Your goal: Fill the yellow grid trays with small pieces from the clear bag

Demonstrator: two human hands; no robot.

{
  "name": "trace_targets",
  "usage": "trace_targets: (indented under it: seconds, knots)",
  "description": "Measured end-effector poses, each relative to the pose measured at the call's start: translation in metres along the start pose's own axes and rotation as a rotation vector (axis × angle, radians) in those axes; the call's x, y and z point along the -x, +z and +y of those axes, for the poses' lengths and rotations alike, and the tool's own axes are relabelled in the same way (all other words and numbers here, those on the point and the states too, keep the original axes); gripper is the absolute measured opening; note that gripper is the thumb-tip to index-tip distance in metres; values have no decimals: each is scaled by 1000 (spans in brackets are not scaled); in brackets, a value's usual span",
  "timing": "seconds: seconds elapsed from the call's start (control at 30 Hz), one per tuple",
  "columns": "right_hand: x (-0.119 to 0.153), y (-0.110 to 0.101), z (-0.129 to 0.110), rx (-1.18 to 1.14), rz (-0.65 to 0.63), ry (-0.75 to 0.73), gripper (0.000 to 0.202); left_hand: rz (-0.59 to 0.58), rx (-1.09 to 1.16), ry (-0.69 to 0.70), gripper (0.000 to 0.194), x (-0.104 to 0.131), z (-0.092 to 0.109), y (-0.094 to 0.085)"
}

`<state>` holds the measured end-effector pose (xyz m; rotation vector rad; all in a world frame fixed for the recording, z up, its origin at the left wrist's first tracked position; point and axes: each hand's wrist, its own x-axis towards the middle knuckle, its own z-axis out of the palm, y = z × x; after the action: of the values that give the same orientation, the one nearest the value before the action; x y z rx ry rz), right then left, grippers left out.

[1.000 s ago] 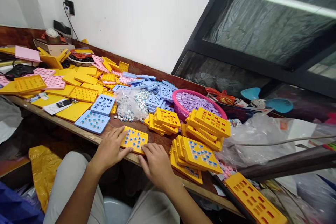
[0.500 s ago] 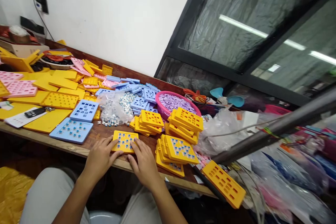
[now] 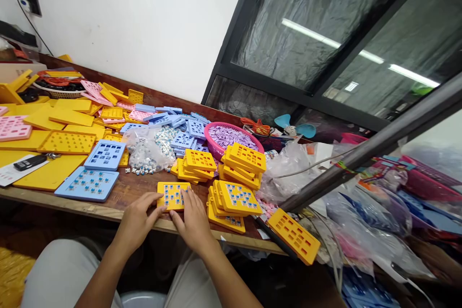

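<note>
A yellow plastic panel (image 3: pixel 172 196) set with small blue-and-white switches lies flat at the table's front edge, between my two hands. My left hand (image 3: pixel 139 219) grips its left side, fingertips at the edge and thumb at the near corner. My right hand (image 3: pixel 193 219) holds the right side, with fingers over the top face and the thumb by the near edge; the fingers hide part of the switches. Right beside it, a stack of yellow panels (image 3: pixel 240 198) has a switch-filled one on top. A plastic bag of loose switches (image 3: pixel 142 147) lies spilled behind.
A pink basket (image 3: pixel 258 147) of purple pieces stands behind more yellow stacks (image 3: pixel 247 156). Blue panels (image 3: pixel 86 184) and yellow plates (image 3: pixel 54 171) cover the left side. A slanted dark pole (image 3: pixel 332 173) crosses the right, above a tilted yellow panel (image 3: pixel 294 236) and plastic bags.
My view has turned slightly right, so the table things sit further left. My right hand's fingers have shifted a little on the panel; both hands stay on it.
</note>
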<state>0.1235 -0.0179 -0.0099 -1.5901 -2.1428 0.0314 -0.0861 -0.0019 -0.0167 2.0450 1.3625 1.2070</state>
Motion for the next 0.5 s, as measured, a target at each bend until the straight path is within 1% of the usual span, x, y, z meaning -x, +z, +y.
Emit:
trace_targets:
  seconds: [0.07,0.13,0.2,0.27,0.33,0.4,0.47,0.5]
  knots:
    - [1,3,0,-46,30,0,69,33,77,-21,32,0,5,-1]
    - [2,4,-2,-84,94,1,64,83,129,-29,34,3,11,-1]
    - [3,1,-7,-108,199,2,57,112,163,-16,36,8,21,-1]
    - [5,-5,-15,-126,325,-4,52,136,178,16,38,16,35,-2]
    - [7,-17,-23,-139,424,-21,50,163,188,68,39,25,52,-4]
    - [12,-36,-27,-145,488,-35,48,182,205,139,41,31,71,-4]
    - [20,-60,-21,-128,545,-40,46,174,233,231,44,31,91,0]
    - [25,-73,-14,-108,572,-40,46,154,253,277,45,29,101,4]
